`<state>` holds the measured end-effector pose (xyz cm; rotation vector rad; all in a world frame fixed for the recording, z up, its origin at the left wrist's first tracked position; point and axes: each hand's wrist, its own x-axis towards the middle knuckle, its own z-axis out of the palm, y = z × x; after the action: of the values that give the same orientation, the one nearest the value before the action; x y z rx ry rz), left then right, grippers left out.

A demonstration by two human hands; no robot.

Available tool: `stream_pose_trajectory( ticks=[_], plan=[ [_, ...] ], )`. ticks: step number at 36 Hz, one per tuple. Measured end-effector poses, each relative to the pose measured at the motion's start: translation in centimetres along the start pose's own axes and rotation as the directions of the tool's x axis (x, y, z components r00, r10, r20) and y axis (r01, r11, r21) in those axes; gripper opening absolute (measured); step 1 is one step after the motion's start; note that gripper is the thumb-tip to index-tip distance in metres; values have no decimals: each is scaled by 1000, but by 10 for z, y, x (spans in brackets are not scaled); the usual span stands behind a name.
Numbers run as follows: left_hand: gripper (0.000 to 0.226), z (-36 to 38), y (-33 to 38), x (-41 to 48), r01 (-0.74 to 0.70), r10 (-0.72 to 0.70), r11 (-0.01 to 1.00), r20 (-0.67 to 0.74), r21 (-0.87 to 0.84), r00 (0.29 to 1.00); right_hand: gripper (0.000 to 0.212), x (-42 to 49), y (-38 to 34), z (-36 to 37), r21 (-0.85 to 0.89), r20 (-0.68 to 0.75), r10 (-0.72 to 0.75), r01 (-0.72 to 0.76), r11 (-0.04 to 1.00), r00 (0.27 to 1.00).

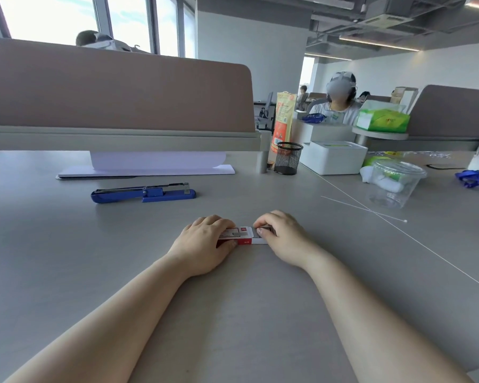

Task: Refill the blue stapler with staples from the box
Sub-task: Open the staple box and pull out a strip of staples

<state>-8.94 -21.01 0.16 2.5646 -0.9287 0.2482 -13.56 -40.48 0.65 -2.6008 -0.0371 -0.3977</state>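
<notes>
Red and white, the small box of staples [237,236] lies flat on the grey tabletop [67,258], near the middle. The left hand [202,244] holds the left end of the box, with its fingers [216,221] curled over the top. The right hand [281,234] pinches the right end, where a pale inner tray sticks out a little. The blue stapler [143,192] lies farther away and to the left, well apart from both hands, with its top arm swung open. A black mesh cup [288,158] stands far back on the right.
</notes>
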Motion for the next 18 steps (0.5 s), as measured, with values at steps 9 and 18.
stream_pose_trajectory(
  ticks=[9, 18],
  plan=[
    [41, 0, 2, 1, 0, 0, 1000, -4, 7, 1000, 14, 2, -4, -1, 2, 33, 41, -41, 999, 999],
    [42, 0, 1, 1, -5, 5, 1000, 3, 9, 1000, 16, 2, -8, 1, -7, 37, 46, -46, 999, 998]
  ],
)
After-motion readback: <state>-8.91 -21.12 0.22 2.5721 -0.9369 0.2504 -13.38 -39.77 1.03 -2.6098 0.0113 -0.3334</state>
